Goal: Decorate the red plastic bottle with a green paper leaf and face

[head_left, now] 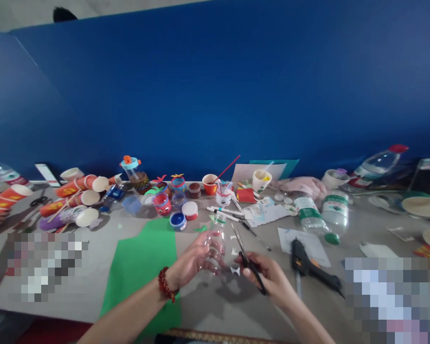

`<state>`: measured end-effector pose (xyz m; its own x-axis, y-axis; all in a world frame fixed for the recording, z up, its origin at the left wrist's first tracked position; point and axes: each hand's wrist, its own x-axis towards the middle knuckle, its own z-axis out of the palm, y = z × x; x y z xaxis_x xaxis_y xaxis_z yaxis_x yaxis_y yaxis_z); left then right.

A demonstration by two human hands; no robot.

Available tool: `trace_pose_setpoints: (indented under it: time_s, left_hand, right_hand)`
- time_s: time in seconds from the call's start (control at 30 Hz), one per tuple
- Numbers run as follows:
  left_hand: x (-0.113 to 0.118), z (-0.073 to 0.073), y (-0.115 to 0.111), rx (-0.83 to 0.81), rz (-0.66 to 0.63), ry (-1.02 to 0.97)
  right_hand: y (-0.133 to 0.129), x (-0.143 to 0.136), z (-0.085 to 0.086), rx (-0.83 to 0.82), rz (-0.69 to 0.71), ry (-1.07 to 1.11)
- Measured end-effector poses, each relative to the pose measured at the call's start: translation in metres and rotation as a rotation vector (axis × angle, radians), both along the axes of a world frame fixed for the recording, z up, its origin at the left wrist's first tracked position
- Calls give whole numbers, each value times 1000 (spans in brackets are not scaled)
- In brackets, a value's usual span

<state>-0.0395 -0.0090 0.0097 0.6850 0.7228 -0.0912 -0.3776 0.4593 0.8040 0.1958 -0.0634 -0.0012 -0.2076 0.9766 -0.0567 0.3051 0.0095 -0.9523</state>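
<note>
My left hand (189, 263), a beaded bracelet at its wrist, is wrapped round a small clear plastic bottle (217, 238). The bottle is upright, its neck pointing away from me. Just to its right, my right hand (270, 273) grips black-handled scissors (251, 265) by the loops, blades pointing up and away. The blades are beside the bottle and do not appear to touch it. White paper scraps (235, 271) lie on the table between the two hands. Under my left forearm is a large green sheet (143, 272).
A black glue gun (303, 260) rests on paper at right. Paint pots (178, 220), decorated cups and markers (224, 213) line the back. Red paper cups (82, 186) are stacked at left; green-labelled bottle pieces (310, 215) are at right. A blue partition (215, 86) stands behind.
</note>
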Motion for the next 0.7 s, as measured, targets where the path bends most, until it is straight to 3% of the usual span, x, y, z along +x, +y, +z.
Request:
trace_pose_setpoints:
  time_s: [0.13, 0.4, 0.7]
  left_hand:
    - [-1, 3, -1, 63, -7, -25]
    - [-7, 1, 3, 14, 25, 29]
    - [-8, 15, 2, 77, -18, 51]
  right_hand:
    - [-5, 3, 9, 6, 68, -94]
    - [-10, 17, 22, -7, 154, -293]
    - [-5, 22, 44, -3, 210, -569]
